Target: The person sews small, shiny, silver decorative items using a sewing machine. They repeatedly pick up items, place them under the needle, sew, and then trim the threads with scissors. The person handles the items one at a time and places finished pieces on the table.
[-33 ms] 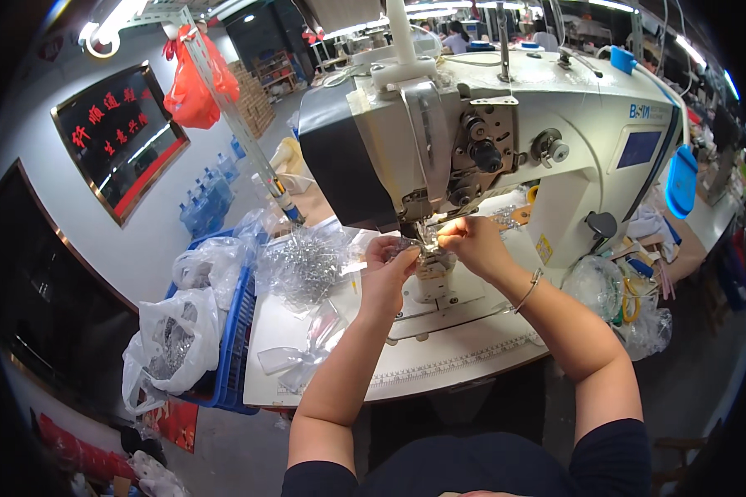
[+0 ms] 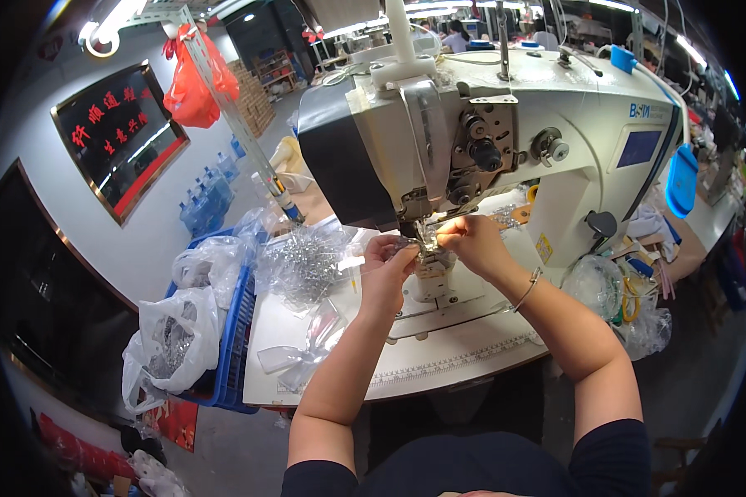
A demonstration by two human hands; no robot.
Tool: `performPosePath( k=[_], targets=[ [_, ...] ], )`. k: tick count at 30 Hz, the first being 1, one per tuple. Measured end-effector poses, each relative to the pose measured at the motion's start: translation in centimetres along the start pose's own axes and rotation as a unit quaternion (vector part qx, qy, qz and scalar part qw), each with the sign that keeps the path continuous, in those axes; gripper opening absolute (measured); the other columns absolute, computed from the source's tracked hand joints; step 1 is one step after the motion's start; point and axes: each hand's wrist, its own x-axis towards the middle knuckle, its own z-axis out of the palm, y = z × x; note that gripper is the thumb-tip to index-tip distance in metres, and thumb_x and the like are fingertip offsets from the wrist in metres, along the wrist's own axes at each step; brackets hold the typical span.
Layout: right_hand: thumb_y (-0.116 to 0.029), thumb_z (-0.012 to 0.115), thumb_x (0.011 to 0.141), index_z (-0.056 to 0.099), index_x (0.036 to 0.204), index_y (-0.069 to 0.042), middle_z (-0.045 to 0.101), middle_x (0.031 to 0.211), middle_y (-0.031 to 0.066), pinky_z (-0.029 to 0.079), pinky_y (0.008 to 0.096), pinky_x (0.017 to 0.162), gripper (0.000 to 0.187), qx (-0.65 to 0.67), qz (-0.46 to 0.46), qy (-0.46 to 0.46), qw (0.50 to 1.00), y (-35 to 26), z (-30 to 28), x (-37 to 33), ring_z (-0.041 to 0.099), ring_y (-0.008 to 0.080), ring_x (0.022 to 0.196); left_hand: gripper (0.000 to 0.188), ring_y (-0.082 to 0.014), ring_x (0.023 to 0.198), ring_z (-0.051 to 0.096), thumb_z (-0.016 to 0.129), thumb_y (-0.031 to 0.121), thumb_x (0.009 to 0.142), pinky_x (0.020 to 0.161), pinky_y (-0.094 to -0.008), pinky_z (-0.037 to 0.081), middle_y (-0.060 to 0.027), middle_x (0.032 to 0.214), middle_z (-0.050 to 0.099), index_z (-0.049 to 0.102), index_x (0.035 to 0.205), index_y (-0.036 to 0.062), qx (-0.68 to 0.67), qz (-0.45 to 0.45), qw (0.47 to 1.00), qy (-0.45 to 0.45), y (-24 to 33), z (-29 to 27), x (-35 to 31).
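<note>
Right at the centre of the frame, a small clear piece (image 2: 405, 243) is sitting under the head of the sewing machine (image 2: 340, 157), just beside the presser foot (image 2: 427, 235). My left hand (image 2: 388, 263) is pinching it between thumb and fingers. My right hand (image 2: 477, 242) is bunching its fingertips together on the other side; I can't tell whether they are catching the piece's far edge. Hardly anything is changing from an instant ago: both hands are keeping the same place, so the piece is staying close at the foot. My own fingers are hiding most of it, and the machine head is hanging low over them. Left of centre, a heap of clear, silvery pieces (image 2: 302, 269) is crowding my left hand on the tabletop (image 2: 464, 356), with a clear bow-shaped piece (image 2: 308, 348) lying below. Farther left, white plastic bags (image 2: 192, 356) are bulging over a blue crate (image 2: 239, 331). At right, yellow-handled scissors (image 2: 631, 308) are resting against clear plastic wrapping (image 2: 593, 286), well apart from my fingers.
</note>
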Motion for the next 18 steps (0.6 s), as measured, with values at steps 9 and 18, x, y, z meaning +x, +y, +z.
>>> performPosePath(
  k=[9,18],
  targets=[
    [-0.018,0.060,0.068,0.064,0.063,-0.003,0.052,0.050,0.0120,0.041,0.0313,0.050,0.016,-0.046,0.001,0.005,0.999,-0.19,0.13,0.49,0.050,0.0196,0.045,0.036,-0.0161,0.082,0.060,0.064,-0.005,0.078,0.074,-0.0304,0.051,-0.0046,0.090,0.058,0.045,0.105,0.0108,-0.004,-0.009,1.000,0.006,0.24,-0.01,0.34],
    [-0.020,0.060,0.070,0.065,0.064,-0.004,0.052,0.050,0.0125,0.040,0.0324,0.049,0.018,-0.021,-0.023,0.017,0.999,-0.16,0.46,0.29,0.049,0.0215,0.044,0.035,-0.0152,0.084,0.059,0.064,-0.005,0.080,0.077,-0.0313,0.050,-0.0039,0.091,0.058,0.045,0.105,0.0114,-0.002,-0.010,1.000,0.002,-0.08,-0.31,0.24]
  ],
)
